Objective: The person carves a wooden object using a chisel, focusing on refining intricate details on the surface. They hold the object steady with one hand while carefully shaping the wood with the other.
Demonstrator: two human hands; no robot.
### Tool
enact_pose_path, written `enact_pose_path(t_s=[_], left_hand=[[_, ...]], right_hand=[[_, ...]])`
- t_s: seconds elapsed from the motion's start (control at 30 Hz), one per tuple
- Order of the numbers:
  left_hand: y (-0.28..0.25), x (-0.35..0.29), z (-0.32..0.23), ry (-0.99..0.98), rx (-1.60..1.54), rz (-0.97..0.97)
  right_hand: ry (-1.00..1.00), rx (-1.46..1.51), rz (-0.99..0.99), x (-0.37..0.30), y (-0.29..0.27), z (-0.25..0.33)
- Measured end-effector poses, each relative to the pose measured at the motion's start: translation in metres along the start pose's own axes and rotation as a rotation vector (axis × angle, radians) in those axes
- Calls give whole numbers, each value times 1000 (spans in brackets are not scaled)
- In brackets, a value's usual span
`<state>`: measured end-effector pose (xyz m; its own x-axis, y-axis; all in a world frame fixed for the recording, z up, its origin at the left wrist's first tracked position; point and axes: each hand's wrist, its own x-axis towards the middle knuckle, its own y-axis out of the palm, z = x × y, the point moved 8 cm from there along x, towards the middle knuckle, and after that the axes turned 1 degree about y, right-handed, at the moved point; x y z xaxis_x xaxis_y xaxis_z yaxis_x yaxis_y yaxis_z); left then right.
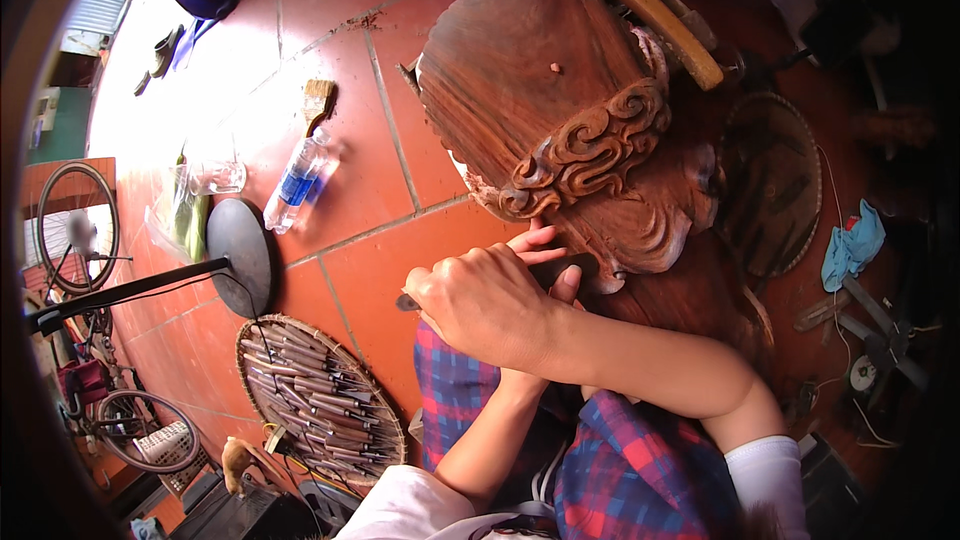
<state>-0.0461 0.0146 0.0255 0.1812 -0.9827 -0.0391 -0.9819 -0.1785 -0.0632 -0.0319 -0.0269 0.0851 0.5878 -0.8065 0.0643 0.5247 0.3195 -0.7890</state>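
A carved brown wooden piece (540, 50) with a smooth rounded panel and a band of raised scrollwork (590, 145) lies in front of me. My right hand (490, 305) is closed around a carving chisel, whose handle end (407, 302) sticks out on its left. Crossing beneath my right wrist, my left hand (541, 239) is mostly hidden; its fingertips and thumb show around the chisel's dark blade (578, 268). The blade points at the lower carved wood (640, 210), close to its edge. Whether the tip touches cannot be made out.
A round woven tray (243, 360) of several chisels sits at lower left, beside a black lamp base (240, 255). A water bottle (297, 183), a brush (318, 100) and a glass (222, 177) are on the tiles. A wooden mallet-like bar (650, 10) lies behind; a blue cloth (852, 245) is right.
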Motion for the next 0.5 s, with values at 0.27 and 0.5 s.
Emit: enact_pose_path(t_s=[0.27, 0.5], left_hand=[[3, -1, 11, -89, -145, 10], [1, -3, 13, -78, -250, -7]], right_hand=[[128, -111, -67, -8, -4, -8], [154, -26, -10, -2, 8, -13]])
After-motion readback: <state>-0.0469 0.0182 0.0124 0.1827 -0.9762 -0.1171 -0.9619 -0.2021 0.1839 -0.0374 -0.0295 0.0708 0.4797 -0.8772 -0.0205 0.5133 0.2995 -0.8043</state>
